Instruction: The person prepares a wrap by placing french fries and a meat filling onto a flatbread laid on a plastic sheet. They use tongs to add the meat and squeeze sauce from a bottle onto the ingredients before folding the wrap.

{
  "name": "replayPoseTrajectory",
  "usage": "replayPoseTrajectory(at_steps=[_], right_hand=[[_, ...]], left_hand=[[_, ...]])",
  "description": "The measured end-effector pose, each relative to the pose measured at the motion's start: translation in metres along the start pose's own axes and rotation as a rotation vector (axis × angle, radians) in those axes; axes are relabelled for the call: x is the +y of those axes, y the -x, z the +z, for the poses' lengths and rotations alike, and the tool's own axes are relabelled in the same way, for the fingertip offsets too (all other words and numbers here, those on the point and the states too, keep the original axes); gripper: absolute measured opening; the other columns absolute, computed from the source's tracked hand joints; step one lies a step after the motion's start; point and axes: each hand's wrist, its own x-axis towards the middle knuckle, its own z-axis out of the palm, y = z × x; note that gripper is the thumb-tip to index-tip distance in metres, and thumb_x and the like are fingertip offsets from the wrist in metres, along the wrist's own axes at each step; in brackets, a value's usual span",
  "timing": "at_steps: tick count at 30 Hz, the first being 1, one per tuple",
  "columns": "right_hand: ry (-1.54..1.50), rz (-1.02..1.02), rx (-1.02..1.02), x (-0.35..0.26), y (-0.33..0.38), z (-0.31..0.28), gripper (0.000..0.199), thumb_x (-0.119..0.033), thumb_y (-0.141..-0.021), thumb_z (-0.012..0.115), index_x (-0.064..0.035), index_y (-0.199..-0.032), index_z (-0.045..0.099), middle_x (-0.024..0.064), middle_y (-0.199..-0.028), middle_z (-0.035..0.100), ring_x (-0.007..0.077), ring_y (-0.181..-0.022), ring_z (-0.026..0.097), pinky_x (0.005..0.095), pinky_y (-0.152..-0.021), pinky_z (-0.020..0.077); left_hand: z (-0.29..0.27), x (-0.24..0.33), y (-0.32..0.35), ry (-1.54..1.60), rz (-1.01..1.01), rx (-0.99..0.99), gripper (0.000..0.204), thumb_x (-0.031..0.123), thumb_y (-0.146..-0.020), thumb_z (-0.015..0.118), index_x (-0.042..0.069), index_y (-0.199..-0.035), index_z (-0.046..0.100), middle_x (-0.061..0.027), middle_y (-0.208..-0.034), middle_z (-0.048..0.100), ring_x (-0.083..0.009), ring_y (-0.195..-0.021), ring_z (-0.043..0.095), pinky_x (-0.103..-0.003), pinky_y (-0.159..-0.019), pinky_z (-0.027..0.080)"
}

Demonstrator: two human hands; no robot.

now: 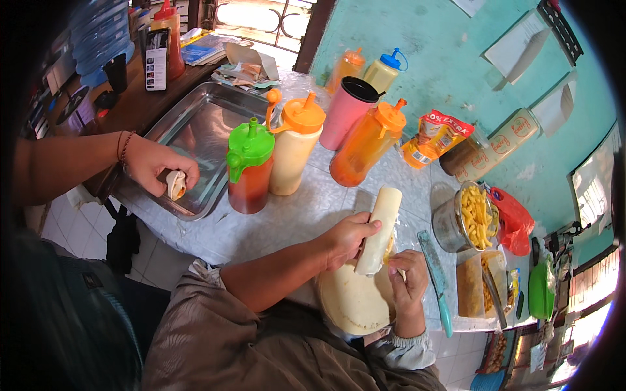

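My left hand (352, 240) is wrapped round a pale rolled wrap (383, 218), holding it tilted upright above the table. Beside the roll's lower end, the fingers of my right hand (409, 277) are curled together; what they pinch, if anything, is hidden. Beneath both hands lies a pale, round flatbread (352, 303), close to the table's near edge; whether more lie under it I cannot tell. A knife (435, 280) with a teal handle rests just right of my right hand. At the left, another person's hand (160, 163) holds a small rolled wrap (175, 185) over a metal tray (212, 202).
Sauce bottles with green (250, 173) and orange lids (287, 156), another orange-lidded bottle (365, 146) and a pink tumbler (345, 117) stand beyond my hands. To the right are a metal pot of fries (453, 225), a box with tongs (471, 287) and a red bag (512, 221).
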Motion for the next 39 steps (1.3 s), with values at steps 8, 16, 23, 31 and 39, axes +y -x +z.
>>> replayPoseTrajectory(at_steps=[8,16,23,31,39], right_hand=[[-0.407,0.32,0.063,0.004,0.015,0.002,0.014,0.006,-0.068,0.058,0.0005,-0.081,0.06,0.0101,-0.086,0.059,0.0219,-0.084,0.054,0.0298,-0.078,0.0421],[-0.754,0.689,0.018,-0.001,0.018,-0.003,0.018,0.01,-0.068,0.055,0.0029,-0.083,0.06,0.0101,-0.089,0.059,0.0187,-0.085,0.055,0.0254,-0.079,0.0407],[-1.196,0.839,0.178,0.01,0.021,-0.004,0.018,0.01,-0.071,0.05,0.0053,-0.086,0.056,0.0157,-0.086,0.061,0.0212,-0.079,0.059,0.0279,-0.075,0.0466],[-1.699,0.891,0.169,-0.038,0.001,0.0,0.011,-0.003,-0.073,0.054,0.0012,-0.084,0.052,0.0157,-0.072,0.055,0.0282,-0.07,0.053,0.0374,-0.064,0.0454],[-1.954,0.681,-0.432,-0.139,-0.046,-0.003,0.015,-0.01,-0.075,0.057,-0.001,-0.087,0.06,0.0165,-0.082,0.058,0.0296,-0.078,0.054,0.039,-0.071,0.0448]], left_hand=[[0.0,0.0,-0.001,0.039,-0.007,0.01,0.032,0.023,-0.097,0.043,0.003,-0.122,0.045,-0.0102,-0.106,0.057,-0.0221,-0.096,0.059,-0.039,-0.083,0.05],[0.0,0.002,0.0,0.02,0.01,0.009,0.031,0.023,-0.097,0.043,0.003,-0.12,0.046,-0.0099,-0.105,0.058,-0.0211,-0.095,0.059,-0.039,-0.083,0.049],[-0.002,0.005,-0.001,0.024,0.044,-0.003,0.03,0.023,-0.097,0.044,0.003,-0.119,0.046,-0.0097,-0.106,0.057,-0.0208,-0.095,0.059,-0.038,-0.083,0.048],[-0.018,-0.003,-0.021,0.049,0.117,-0.134,0.039,0.025,-0.088,0.058,0.007,-0.119,0.045,-0.0092,-0.101,0.057,-0.02,-0.089,0.058,-0.038,-0.079,0.048],[-0.023,0.002,-0.014,0.123,0.009,-0.051,0.037,0.021,-0.082,0.062,0.006,-0.111,0.045,-0.0112,-0.095,0.055,-0.0212,-0.078,0.058,-0.039,-0.063,0.051]])
